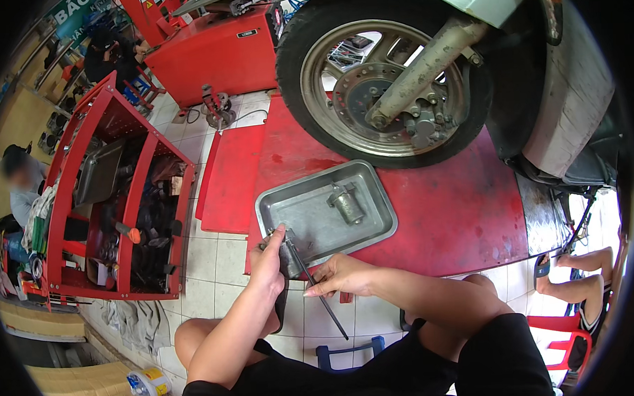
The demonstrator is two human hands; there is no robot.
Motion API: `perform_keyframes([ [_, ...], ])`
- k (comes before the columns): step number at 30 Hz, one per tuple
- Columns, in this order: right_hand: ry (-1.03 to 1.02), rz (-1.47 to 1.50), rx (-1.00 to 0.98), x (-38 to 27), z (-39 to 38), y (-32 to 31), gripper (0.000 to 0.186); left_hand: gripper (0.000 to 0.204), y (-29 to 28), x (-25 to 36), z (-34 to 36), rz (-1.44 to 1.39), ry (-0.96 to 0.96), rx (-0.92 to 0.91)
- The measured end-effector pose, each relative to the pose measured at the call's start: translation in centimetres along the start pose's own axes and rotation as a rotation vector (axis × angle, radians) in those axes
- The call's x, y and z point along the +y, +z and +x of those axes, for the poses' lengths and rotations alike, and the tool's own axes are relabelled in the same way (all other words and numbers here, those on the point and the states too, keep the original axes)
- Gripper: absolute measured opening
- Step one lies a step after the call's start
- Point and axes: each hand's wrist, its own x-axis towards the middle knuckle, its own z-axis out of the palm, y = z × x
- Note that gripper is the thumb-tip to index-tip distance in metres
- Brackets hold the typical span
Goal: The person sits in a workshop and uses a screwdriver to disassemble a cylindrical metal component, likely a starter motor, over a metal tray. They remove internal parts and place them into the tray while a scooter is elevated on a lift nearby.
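Over the near left corner of a grey metal tray [389, 227], my left hand [267, 264] is closed around a dark grey metal cylinder [288, 260], perhaps a small motor. A long thin dark rod [333, 316] slants across the cylinder's side and points down toward my knees. My right hand [342, 275] pinches this rod near its middle. Whether the rod's upper end touches the cylinder is unclear, since my left fingers partly cover that spot. Inside the tray lies another metal cylinder with a bracketed end [347, 205], apart from both hands.
A motorbike's front wheel [292, 94] stands beyond the tray on a red platform [443, 214]. To the left is a red tool cart [119, 226]; behind it a person [26, 180] sits. A blue stool [350, 350] is below me. Another person's legs [578, 279] show at right.
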Motion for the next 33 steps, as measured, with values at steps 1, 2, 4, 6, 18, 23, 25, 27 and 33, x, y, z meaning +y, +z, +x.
perform_keyframes([
  [1, -0.007, 0.010, 0.014, 0.1, 0.1, -0.1, 0.036, 0.029, -0.1, 0.0, 0.1, 0.002, 0.015, 0.002],
  [2, -0.014, 0.017, 0.025, 0.1, 0.1, -0.1, 0.034, 0.030, -0.3, -0.1, 0.4, -0.006, 0.042, 0.008],
  [4, -0.013, -0.010, 0.054, 0.2, 0.4, -0.3, 0.034, 0.033, -1.1, -0.4, 1.2, -0.020, 0.096, 0.021],
  [6, -0.023, 0.023, 0.084, 0.6, 0.8, -0.6, 0.034, 0.039, -1.5, -0.5, 1.8, -0.036, 0.130, 0.078],
  [18, 0.032, 0.061, 0.175, 0.6, 0.9, -1.2, 0.032, 0.041, -1.2, 1.1, 0.8, -0.068, 0.142, 0.081],
  [23, -0.303, -0.572, 0.517, -1.3, -0.9, -1.5, 0.031, 0.030, -1.1, 0.5, 1.0, -0.116, 0.052, 0.018],
  [25, -0.467, -0.544, 0.625, -0.3, -1.1, -0.9, 0.028, 0.035, -0.2, 0.2, -0.1, -0.078, 0.082, -0.038],
  [27, -0.447, -0.432, 0.645, -1.6, -1.8, -0.2, 0.033, 0.046, 0.2, -0.6, -0.2, -0.071, 0.108, -0.010],
  [33, -0.502, -0.303, 0.777, -1.3, -0.4, 0.0, 0.030, 0.060, 2.7, -0.8, -1.1, -0.060, 0.053, -0.111],
])
